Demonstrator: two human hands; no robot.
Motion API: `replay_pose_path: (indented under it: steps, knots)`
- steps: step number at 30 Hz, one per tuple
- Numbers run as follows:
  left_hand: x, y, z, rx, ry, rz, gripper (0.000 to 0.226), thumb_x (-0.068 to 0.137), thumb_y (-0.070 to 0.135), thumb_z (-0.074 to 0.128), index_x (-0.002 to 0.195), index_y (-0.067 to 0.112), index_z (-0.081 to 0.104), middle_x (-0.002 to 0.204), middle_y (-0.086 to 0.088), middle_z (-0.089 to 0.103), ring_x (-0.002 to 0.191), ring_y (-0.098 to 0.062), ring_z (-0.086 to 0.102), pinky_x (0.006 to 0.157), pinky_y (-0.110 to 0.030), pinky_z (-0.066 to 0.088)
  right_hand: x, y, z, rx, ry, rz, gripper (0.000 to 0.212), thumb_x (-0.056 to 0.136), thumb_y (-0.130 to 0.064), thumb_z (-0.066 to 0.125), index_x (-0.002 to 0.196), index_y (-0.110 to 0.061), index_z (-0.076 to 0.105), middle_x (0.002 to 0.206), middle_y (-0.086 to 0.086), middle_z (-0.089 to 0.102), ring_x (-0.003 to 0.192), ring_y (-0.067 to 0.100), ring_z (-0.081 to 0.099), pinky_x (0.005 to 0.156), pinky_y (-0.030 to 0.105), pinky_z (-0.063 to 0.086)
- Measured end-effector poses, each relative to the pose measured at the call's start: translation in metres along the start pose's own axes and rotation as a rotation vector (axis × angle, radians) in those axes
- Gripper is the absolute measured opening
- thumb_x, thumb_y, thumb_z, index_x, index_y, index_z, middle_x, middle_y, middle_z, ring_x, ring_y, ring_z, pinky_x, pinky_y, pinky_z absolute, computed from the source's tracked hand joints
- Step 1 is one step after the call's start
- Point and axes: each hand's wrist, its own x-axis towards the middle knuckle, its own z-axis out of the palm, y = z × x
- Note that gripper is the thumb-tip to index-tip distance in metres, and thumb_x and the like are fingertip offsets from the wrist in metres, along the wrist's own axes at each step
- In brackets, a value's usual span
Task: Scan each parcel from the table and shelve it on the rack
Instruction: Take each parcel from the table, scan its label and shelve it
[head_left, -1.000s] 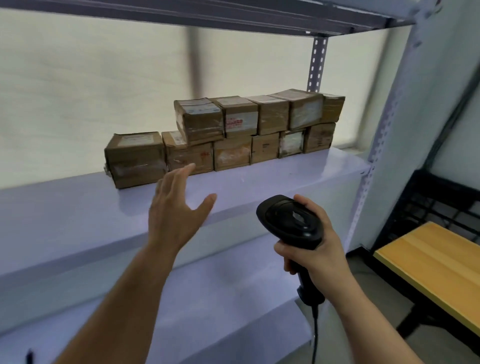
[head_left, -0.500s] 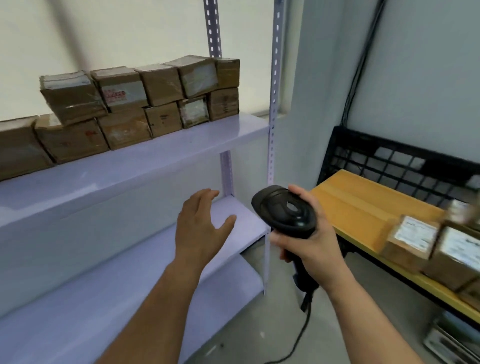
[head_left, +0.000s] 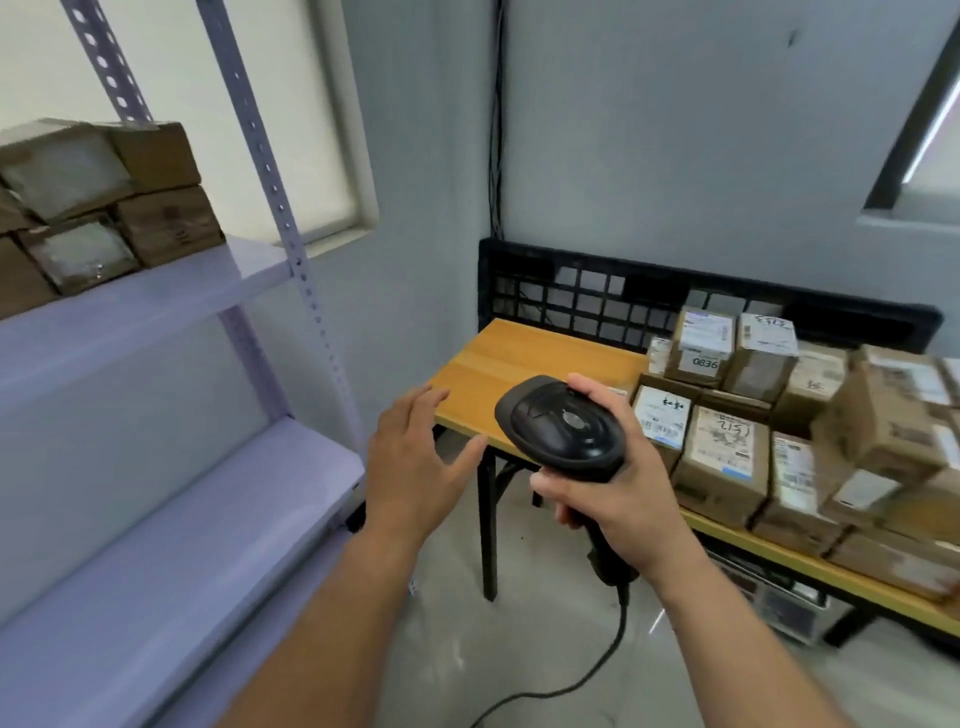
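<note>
My right hand grips a black corded barcode scanner in front of the wooden table. My left hand is empty with fingers spread, hovering just left of the table's near corner. Several brown cardboard parcels with white labels are piled on the table's right part. More parcels sit stacked in two layers on the rack's upper shelf at the left.
The pale rack has lower shelves and perforated uprights. A black grid crate panel stands behind the table against the grey wall. The scanner's cable trails on the floor. Some equipment sits under the table.
My view has swung right from the rack to the table. My left hand has come away from the shelf and down toward the table corner. The scanner stays in my right hand.
</note>
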Motion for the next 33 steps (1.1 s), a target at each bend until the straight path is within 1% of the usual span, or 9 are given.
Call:
replay_pose_path:
  steps: [3, 6, 8, 13, 17, 20, 25, 29, 33]
  knots:
    - [0.004, 0.026, 0.029, -0.053, -0.066, 0.032, 0.061, 0.082, 0.037, 0.074, 0.134, 0.015, 0.051, 0.138, -0.004, 0.048, 0.13, -0.023, 0.041, 0.106, -0.039, 0.035, -0.009, 0.0, -0.035, -0.043, 0.077, 0.019, 0.084, 0.071, 0.005, 0.082, 0.132, -0.041, 0.049, 0.121, -0.002, 0.059, 0.063, 0.014, 0.065, 0.049, 0.035, 0.055]
    - [0.009, 0.047, 0.052, -0.061, -0.132, 0.085, 0.061, 0.084, 0.04, 0.07, 0.137, 0.017, 0.048, 0.141, -0.003, 0.046, 0.132, -0.021, 0.037, 0.11, -0.042, 0.035, -0.014, 0.003, -0.063, -0.071, 0.161, 0.03, 0.085, 0.071, 0.005, 0.082, 0.134, -0.039, 0.048, 0.123, 0.005, 0.058, 0.062, 0.015, 0.066, 0.05, 0.032, 0.055]
    - [0.014, 0.058, 0.067, -0.068, -0.174, 0.124, 0.062, 0.086, 0.041, 0.068, 0.139, 0.018, 0.046, 0.142, -0.001, 0.045, 0.132, -0.019, 0.037, 0.11, -0.037, 0.033, -0.016, 0.005, -0.077, -0.085, 0.228, 0.033, 0.085, 0.07, 0.006, 0.082, 0.133, -0.04, 0.049, 0.123, 0.007, 0.058, 0.059, 0.016, 0.065, 0.05, 0.033, 0.055]
    - [0.029, 0.085, 0.105, -0.101, -0.268, 0.185, 0.062, 0.087, 0.043, 0.064, 0.141, 0.021, 0.042, 0.143, 0.003, 0.042, 0.131, -0.015, 0.035, 0.106, -0.027, 0.028, -0.022, 0.005, -0.11, -0.133, 0.377, 0.054, 0.082, 0.071, 0.006, 0.081, 0.131, -0.041, 0.05, 0.123, -0.003, 0.057, 0.059, 0.014, 0.066, 0.052, 0.032, 0.058]
    - [0.043, 0.113, 0.138, -0.143, -0.349, 0.258, 0.062, 0.088, 0.044, 0.062, 0.142, 0.023, 0.04, 0.146, 0.004, 0.04, 0.135, -0.015, 0.033, 0.11, -0.032, 0.03, -0.027, 0.005, -0.138, -0.184, 0.484, 0.09, 0.083, 0.071, 0.002, 0.083, 0.129, -0.047, 0.05, 0.125, 0.004, 0.057, 0.058, 0.014, 0.067, 0.052, 0.032, 0.057]
    - [0.052, 0.139, 0.16, -0.174, -0.397, 0.305, 0.063, 0.089, 0.044, 0.062, 0.143, 0.022, 0.04, 0.146, 0.004, 0.04, 0.134, -0.012, 0.032, 0.109, -0.029, 0.028, -0.031, 0.003, -0.161, -0.213, 0.548, 0.11, 0.083, 0.07, -0.004, 0.085, 0.128, -0.052, 0.05, 0.124, 0.009, 0.058, 0.058, 0.019, 0.067, 0.052, 0.033, 0.056]
    - [0.059, 0.18, 0.195, -0.2, -0.488, 0.398, 0.065, 0.09, 0.048, 0.06, 0.145, 0.025, 0.036, 0.148, 0.006, 0.038, 0.136, -0.01, 0.031, 0.11, -0.03, 0.031, -0.037, -0.002, -0.191, -0.259, 0.658, 0.124, 0.083, 0.071, 0.002, 0.082, 0.132, -0.044, 0.048, 0.126, 0.006, 0.056, 0.059, 0.02, 0.067, 0.052, 0.029, 0.056]
    - [0.063, 0.211, 0.218, -0.219, -0.557, 0.458, 0.065, 0.091, 0.047, 0.059, 0.147, 0.026, 0.033, 0.15, 0.007, 0.035, 0.138, -0.009, 0.028, 0.111, -0.028, 0.029, -0.041, -0.002, -0.213, -0.256, 0.742, 0.112, 0.083, 0.071, 0.004, 0.082, 0.126, -0.051, 0.051, 0.122, 0.011, 0.058, 0.057, 0.017, 0.066, 0.05, 0.027, 0.053]
    - [0.066, 0.244, 0.24, -0.245, -0.619, 0.525, 0.063, 0.092, 0.046, 0.058, 0.147, 0.028, 0.032, 0.151, 0.007, 0.034, 0.139, -0.011, 0.027, 0.111, -0.03, 0.03, -0.049, -0.002, -0.234, -0.258, 0.82, 0.106, 0.082, 0.071, 0.003, 0.082, 0.127, -0.048, 0.05, 0.121, 0.011, 0.059, 0.052, 0.022, 0.063, 0.05, 0.029, 0.053]
